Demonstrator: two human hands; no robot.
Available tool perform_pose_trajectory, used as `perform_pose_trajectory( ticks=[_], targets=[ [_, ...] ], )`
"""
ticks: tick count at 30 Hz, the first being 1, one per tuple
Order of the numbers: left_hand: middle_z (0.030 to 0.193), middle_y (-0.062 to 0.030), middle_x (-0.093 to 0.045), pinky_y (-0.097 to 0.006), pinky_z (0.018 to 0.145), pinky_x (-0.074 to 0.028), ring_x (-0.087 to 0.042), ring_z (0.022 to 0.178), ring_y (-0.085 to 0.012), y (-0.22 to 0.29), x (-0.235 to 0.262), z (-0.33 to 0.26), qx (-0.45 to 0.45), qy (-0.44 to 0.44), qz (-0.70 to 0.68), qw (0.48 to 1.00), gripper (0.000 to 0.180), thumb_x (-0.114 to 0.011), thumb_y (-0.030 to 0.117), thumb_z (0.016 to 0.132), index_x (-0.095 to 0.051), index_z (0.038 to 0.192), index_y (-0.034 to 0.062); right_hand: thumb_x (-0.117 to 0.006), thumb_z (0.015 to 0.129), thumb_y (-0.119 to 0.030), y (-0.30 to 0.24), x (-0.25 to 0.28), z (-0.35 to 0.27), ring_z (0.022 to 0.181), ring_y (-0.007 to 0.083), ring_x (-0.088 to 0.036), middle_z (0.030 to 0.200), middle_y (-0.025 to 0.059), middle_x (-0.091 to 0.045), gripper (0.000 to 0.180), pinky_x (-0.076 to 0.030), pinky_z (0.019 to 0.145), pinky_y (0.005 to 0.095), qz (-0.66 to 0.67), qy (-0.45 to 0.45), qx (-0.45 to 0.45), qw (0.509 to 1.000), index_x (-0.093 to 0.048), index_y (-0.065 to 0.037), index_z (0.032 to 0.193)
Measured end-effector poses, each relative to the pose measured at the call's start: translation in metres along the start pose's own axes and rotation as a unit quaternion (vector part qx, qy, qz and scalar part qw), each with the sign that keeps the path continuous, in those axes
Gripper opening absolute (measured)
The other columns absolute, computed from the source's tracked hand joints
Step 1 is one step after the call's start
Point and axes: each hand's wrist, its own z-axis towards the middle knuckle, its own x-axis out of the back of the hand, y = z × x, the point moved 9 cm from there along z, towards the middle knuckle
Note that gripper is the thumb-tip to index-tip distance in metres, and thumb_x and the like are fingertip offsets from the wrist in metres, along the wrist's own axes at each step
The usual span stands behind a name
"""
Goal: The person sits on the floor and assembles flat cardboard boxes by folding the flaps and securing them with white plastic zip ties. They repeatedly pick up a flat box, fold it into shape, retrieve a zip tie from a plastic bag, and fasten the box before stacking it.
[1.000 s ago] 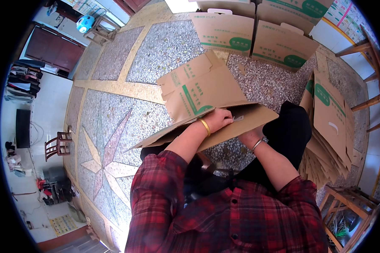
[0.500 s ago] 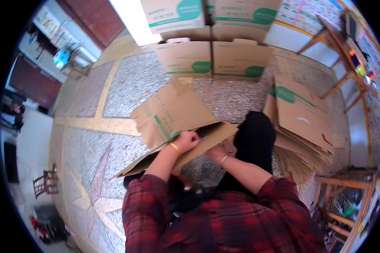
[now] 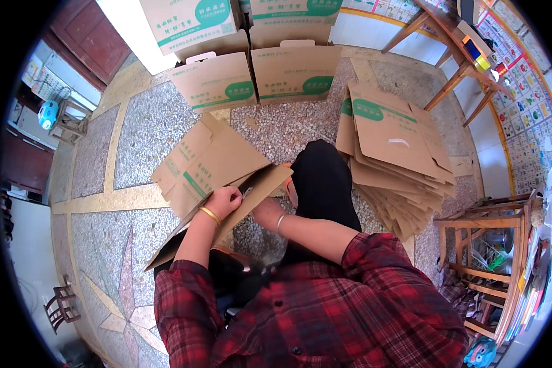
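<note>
My left grip [image 3: 224, 200] is curled into a loose fist at the mouth of a brown carton [image 3: 211, 162], the forearm lying across its near part; whether the fingers pinch any of the cardboard, I cannot tell. My right grip [image 3: 267, 214] is just to the right of it, against the underside of the carton's raised flap [image 3: 265, 185] — its fingers are hidden there, so I cannot tell how far open they are or what they hold. The carton, partly folded open, spreads ahead of my left grip and out to its left, with green print on its upper panel. A gold bangle [image 3: 210, 215] circles my left wrist, a silver one [image 3: 281, 222] my right.

Just right of my right grip rises my black-trousered knee [image 3: 326, 178], and beyond it a fanned stack of flattened cartons [image 3: 405, 147] lies on the speckled floor [image 3: 144, 144]. Well ahead of both grips, made-up boxes [image 3: 294, 76] stand piled — farther off to the right is a wooden stool [image 3: 481, 224].
</note>
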Motion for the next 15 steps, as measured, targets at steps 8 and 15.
perform_pose_trajectory(
  ticks=[8, 15],
  targets=[
    [0.072, -0.0121, -0.063, -0.031, 0.063, -0.048, -0.06, 0.066, -0.0191, -0.004, 0.002, 0.002, -0.041, 0.005, -0.018, 0.999, 0.014, -0.062, 0.014, 0.075, -0.063, 0.079, 0.0009, -0.048, 0.076, -0.012, 0.006, -0.032, 0.016, 0.074, 0.0345, -0.062, 0.08, 0.0183, -0.063, 0.018, -0.05, 0.065, 0.0435, -0.022, 0.026, 0.07, 0.997, -0.062, -0.003, 0.082],
    [0.073, -0.0138, -0.064, -0.032, 0.063, -0.049, -0.061, 0.066, -0.0202, -0.005, 0.005, -0.004, -0.001, 0.01, 0.022, 1.0, 0.017, -0.063, 0.018, 0.076, -0.065, 0.08, 0.0011, -0.052, 0.073, -0.008, -0.006, -0.018, 0.016, 0.077, 0.0352, -0.06, 0.082, 0.0178, -0.062, 0.014, -0.048, 0.066, 0.0443, 0.014, 0.044, 0.027, 0.999, -0.062, -0.003, 0.081]
  ],
)
